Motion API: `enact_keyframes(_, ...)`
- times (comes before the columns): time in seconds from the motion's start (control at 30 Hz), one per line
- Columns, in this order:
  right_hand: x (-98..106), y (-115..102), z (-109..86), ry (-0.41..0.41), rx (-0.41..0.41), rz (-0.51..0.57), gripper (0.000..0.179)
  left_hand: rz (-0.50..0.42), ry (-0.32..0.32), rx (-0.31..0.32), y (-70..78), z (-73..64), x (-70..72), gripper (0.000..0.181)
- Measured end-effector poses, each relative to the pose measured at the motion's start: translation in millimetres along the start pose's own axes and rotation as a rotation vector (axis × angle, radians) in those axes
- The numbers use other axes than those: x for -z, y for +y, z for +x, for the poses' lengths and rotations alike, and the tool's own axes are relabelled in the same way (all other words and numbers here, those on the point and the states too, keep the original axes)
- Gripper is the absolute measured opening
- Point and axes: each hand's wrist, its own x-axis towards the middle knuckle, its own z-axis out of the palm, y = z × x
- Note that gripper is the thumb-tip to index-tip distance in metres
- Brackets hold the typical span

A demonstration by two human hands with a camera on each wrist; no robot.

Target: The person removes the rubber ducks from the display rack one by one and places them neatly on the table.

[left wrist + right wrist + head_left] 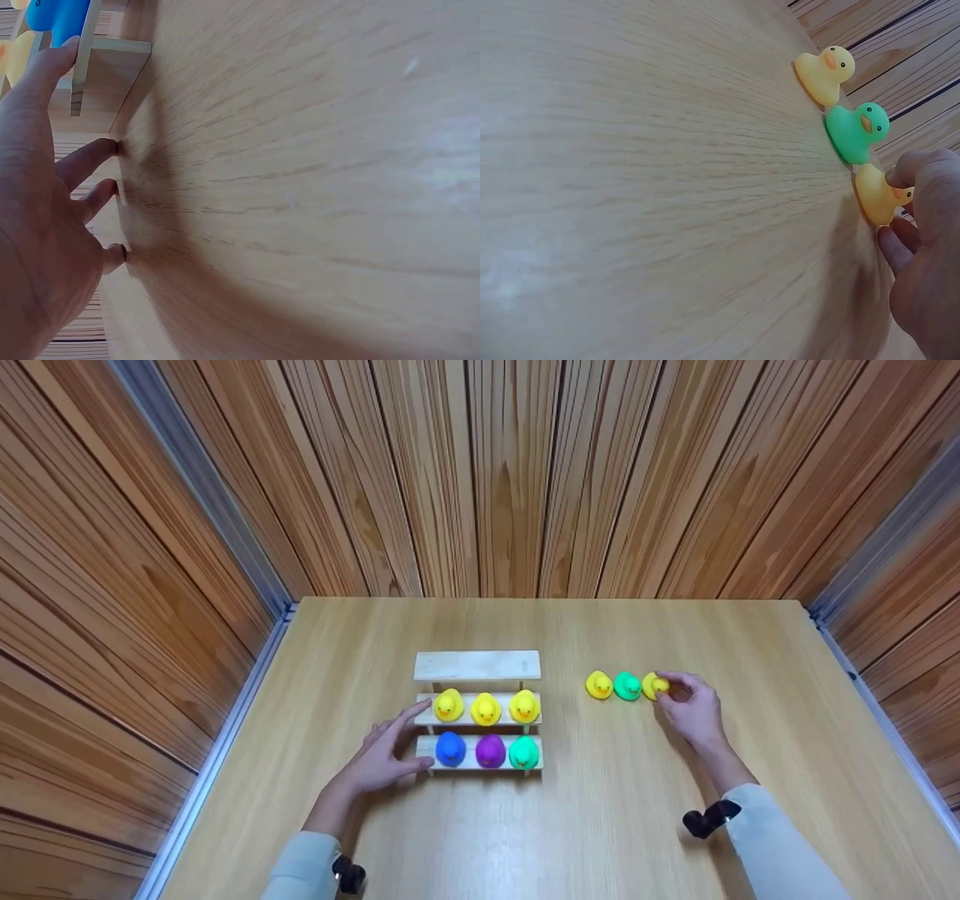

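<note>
Six ducks [486,709] up on pale wooden rack [477,665], looks like; three each on lower two tiers [426,745]; three more ducks [628,687] left on grainy table [615,825], right of rack; right hand [694,714] pinches end yellow duck [873,196]; left hand [379,759] spread, thumb touching rack; ducks smooth, rounded, rubbery-looking

On the tabletop [480,840], nearer the left edge than the right: rack [505,712]. Climbs backward from low shelf [470,758] to middle shelf [467,712] to top shelf [478,664]. Bears three ducks [486,709] across the middle, three more [490,751] across the low. At the rack's left end: left hand [379,757]. Right of the rack, nearer the tabletop's right edge: three loose ducks [627,687] in a row, right hand [694,711] on the rightmost [651,687].
</note>
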Motion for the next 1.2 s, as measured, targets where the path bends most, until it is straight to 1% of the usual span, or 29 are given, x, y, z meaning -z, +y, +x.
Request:
enact_keyframes(0.17, 4.5, -2.5, -3.1, -0.049, -0.004, 0.038, 0.045, 0.0, -0.004, 0.008, 0.0, -1.0, 0.2, 0.093)
enact_keyframes(0.37, 11.1, -7.0, -9.8, -0.089, -0.012, 0.028, 0.048, 0.008, -0.005, 0.004, 0.6, -1.4, 0.5, 0.093)
enact_keyframes(0.53, 16.3, -10.5, -15.4, -0.098, 0.045, -0.018, 0.046, -0.005, -0.006, 0.003, 0.2, -2.1, 0.2, 0.093)
enact_keyframes(0.67, 17.8, -14.8, -18.3, -0.061, 0.095, -0.065, 0.042, -0.012, -0.006, 0.0, -0.1, -1.8, -0.3, 0.093)
enact_keyframes(0.83, 17.2, -26.1, -21.8, -0.031, 0.116, -0.131, 0.039, -0.013, 0.003, 0.002, -0.7, -0.7, -1.5, 0.092)
enact_keyframes(0.93, 16.2, -33.4, -24.5, -0.04, 0.127, -0.151, 0.039, -0.007, 0.003, 0.009, -0.3, -0.8, -1.0, 0.092)
enact_keyframes(1.03, 13.2, -38.9, -26.7, -0.041, 0.155, -0.162, 0.037, 0.002, 0.004, 0.014, 0.3, -0.8, -0.6, 0.092)
enact_keyframes(1.2, 6.3, -45.9, -31.3, -0.074, 0.205, -0.147, 0.036, 0.006, 0.001, 0.028, 1.2, -0.9, 0.0, 0.092)
